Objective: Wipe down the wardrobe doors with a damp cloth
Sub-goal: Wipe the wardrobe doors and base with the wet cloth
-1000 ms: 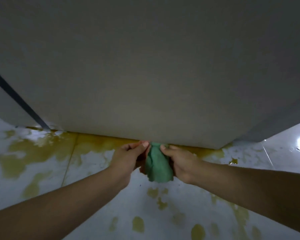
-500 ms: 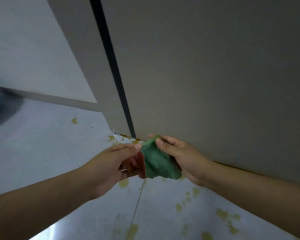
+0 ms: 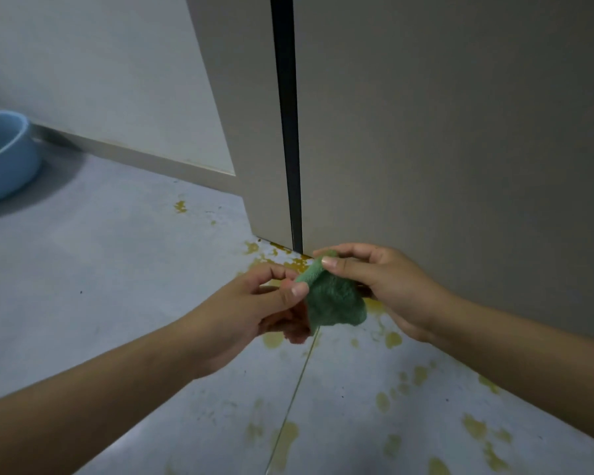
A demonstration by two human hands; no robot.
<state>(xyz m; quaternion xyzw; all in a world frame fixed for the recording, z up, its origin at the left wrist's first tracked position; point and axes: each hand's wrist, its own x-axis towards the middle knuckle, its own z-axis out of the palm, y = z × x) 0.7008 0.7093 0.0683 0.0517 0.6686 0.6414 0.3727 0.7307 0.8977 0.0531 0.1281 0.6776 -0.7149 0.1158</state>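
Note:
A small green cloth [image 3: 333, 299] hangs bunched between both hands, low down near the floor. My right hand [image 3: 381, 279] pinches its top corner between thumb and fingers. My left hand [image 3: 254, 310] grips its left edge with thumb and forefinger. Behind them stand the grey wardrobe doors: a wide right door [image 3: 460, 132] and a narrow left door [image 3: 244, 114], parted by a dark vertical gap [image 3: 287, 114]. The cloth is held just in front of the right door's bottom corner, apart from it.
A light blue basin [image 3: 4, 156] sits on the floor at far left, by the wall and skirting board [image 3: 134, 156]. The pale tiled floor [image 3: 100, 269] carries several yellowish stains around and below the hands.
The view has swung left and upward, from the door's bottom edge to the gap between the doors. Both hands keep hold of the cloth, and the blue basin has come into view.

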